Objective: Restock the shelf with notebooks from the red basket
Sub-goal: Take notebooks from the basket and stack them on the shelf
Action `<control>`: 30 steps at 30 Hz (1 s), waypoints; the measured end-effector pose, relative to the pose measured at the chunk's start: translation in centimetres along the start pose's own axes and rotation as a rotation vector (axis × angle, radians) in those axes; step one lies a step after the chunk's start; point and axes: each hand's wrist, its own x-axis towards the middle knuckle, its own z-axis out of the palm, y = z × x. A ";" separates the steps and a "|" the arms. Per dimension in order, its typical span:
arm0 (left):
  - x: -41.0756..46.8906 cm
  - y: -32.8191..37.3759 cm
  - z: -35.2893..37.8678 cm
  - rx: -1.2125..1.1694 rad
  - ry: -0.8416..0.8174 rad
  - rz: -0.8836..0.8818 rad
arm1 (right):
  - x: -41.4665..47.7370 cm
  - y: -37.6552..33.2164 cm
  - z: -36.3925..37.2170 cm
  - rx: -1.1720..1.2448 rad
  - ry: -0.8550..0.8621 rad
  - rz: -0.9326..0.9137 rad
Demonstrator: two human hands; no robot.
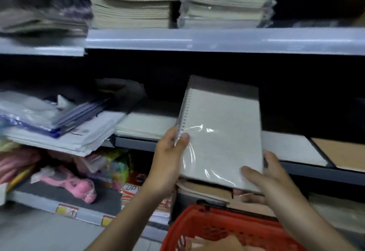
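**While the notebook is held before the shelf: risks and blind spots**

Since the spiral notebook [221,138] is wrapped in glossy film [199,127] and is held only at two edges, a slip is judged the main risk. It is raised above the red basket [227,229] and in front of the middle shelf [308,169], not yet set down. The left hand [167,152] is closed on the spiral edge, thumb pressed on the cover. The right hand [270,175] is clamped on the lower right corner, thumb on top. The fingers behind the cover are hidden, so their spread cannot be told.

If grip is eased before the book is supported, it could be dropped onto the brown-covered stack [207,189] below or back into the basket. The spiral could be snagged on the white stack [146,124] just to the left.

Not resolved:
- The shelf's rear is lost in darkness.
- The landing spot is covered by the notebook.
- The basket's contents are cut off by the lower frame edge.
- The goods at far left [49,116] are blurred.
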 end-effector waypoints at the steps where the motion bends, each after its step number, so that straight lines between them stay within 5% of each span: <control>1: 1.4 0.4 -1.1 0.011 0.021 -0.003 | 0.5 0.0 1.4 0.049 -0.016 0.013; 7: 6.5 0.1 -8.4 -0.016 0.381 -0.029 | 6.7 -1.5 10.6 0.200 -0.065 -0.004; 11: 8.6 -0.5 -11.6 0.331 0.525 0.079 | 10.6 -2.4 15.7 0.178 -0.115 0.030; 17: 10.1 -2.3 -13.8 0.773 0.534 0.106 | 11.5 0.0 18.1 -0.324 -0.039 -0.015; 23: 9.5 -4.7 -14.5 0.462 0.547 0.015 | 10.3 2.1 17.9 -0.622 -0.081 -0.127; 30: 9.0 -4.6 -16.6 0.094 0.370 -0.060 | 10.9 2.9 18.8 -0.422 -0.022 -0.096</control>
